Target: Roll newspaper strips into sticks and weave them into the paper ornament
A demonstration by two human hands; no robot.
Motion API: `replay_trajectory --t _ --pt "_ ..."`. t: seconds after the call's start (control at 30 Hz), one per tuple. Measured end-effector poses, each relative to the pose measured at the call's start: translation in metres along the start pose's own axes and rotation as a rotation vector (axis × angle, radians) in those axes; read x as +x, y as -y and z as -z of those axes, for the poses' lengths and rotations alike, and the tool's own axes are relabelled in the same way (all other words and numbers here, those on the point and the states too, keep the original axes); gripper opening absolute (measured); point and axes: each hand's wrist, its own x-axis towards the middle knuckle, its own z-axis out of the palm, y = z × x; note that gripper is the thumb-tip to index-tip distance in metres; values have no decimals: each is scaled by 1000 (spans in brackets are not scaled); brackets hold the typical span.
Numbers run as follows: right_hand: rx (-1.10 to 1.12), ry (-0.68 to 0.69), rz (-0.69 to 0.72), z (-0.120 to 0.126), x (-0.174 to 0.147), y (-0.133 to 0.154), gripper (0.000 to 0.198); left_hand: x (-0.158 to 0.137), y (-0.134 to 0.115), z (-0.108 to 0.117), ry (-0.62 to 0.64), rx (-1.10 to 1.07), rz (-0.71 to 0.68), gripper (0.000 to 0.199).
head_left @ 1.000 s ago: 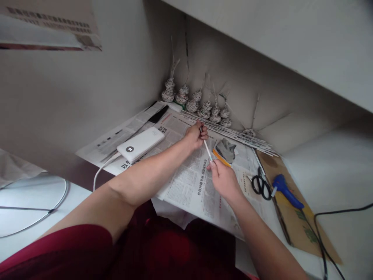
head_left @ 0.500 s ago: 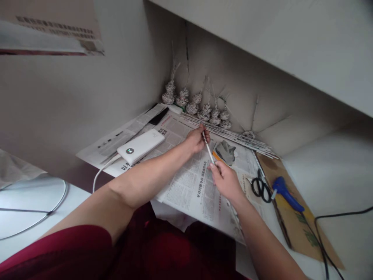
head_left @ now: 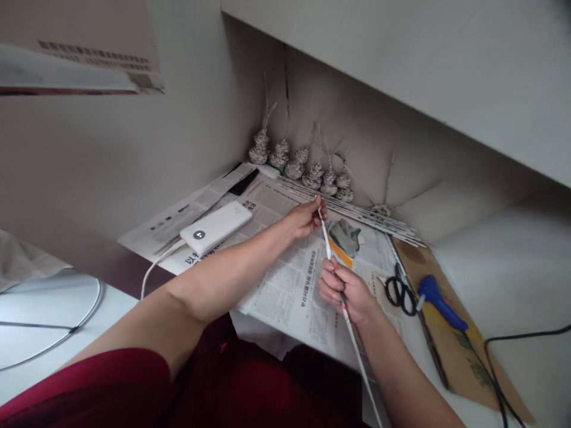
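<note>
A thin white paper stick [head_left: 357, 351] runs through both hands, slanting from the newspaper's middle down past the front edge. My left hand [head_left: 306, 219] is closed in a pinch on its upper end. Lower down, my right hand [head_left: 347, 289] wraps its fingers around the same stick, and the lower length hangs out below the fist. Just right of my left hand lies a crumpled grey cloth [head_left: 345, 238] with an orange strip [head_left: 340, 255] beside it. Newspaper [head_left: 285, 279] covers the surface under both hands.
Several woven paper gourds [head_left: 294, 164] stand along the back wall, behind a bundle of paper sticks [head_left: 375, 217]. At right lie black-handled scissors [head_left: 400, 295] and a blue glue gun [head_left: 441, 303] on cardboard [head_left: 464, 362]. A white power bank [head_left: 217, 226] with a cable sits left. A slanted panel [head_left: 401, 71] overhangs.
My right hand has closed into a fist around the stick, and its lower length now shows below that hand. My left hand has shifted slightly right and down, still pinching the upper end.
</note>
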Motion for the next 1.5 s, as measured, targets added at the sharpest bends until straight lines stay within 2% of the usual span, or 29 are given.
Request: replay_trajectory --t 0.07,0.17,0.23,0.3,0.47,0.53,0.6,0.67,0.77,0.83,0.9,1.07,1.13,1.2,1.3,1.37,1.43,1.5 --pt "-148 -124 32 4 2 2 37 -1 1 0 7 8 -8 20" --pt "-495 -360 181 13 10 7 40 -2 3 0 17 34 -10 17" --pt "-613 -426 254 17 15 10 37 -3 4 -1 33 49 -2 16" --pt "-516 -381 237 18 18 12 36 -4 5 -2 45 51 4 17" --pt "128 52 74 8 16 8 32 -6 4 -4 70 29 39 18" --pt "208 101 69 6 15 4 32 -6 4 -2 96 37 50 17" --pt "125 34 67 7 16 1 31 -4 5 1 105 63 57 16" --pt "-121 -125 95 10 18 -1 35 -2 6 4 87 95 63 16" --pt "-593 -379 245 17 20 0 35 0 7 6 47 111 59 17" --pt "-741 -450 308 20 20 1 35 0 8 5 38 101 50 17" --pt "-651 -424 276 20 18 1 36 -1 9 3 41 89 44 16" --pt "50 4 91 11 11 3 32 -3 9 0 95 64 38 18" --pt "156 81 66 9 9 3 31 -4 8 1 120 83 59 17" --pt "81 13 65 9 10 3 30 -4 7 2 127 122 86 16" --pt "-248 -232 136 13 15 2 34 -3 8 4 110 166 100 15" --pt "-401 -332 195 16 17 3 33 -2 10 5 109 168 95 14" --pt "-386 -326 211 17 18 5 34 -2 11 4 114 151 87 15" --pt "-222 -210 168 17 17 7 33 -2 11 4 124 127 81 16"
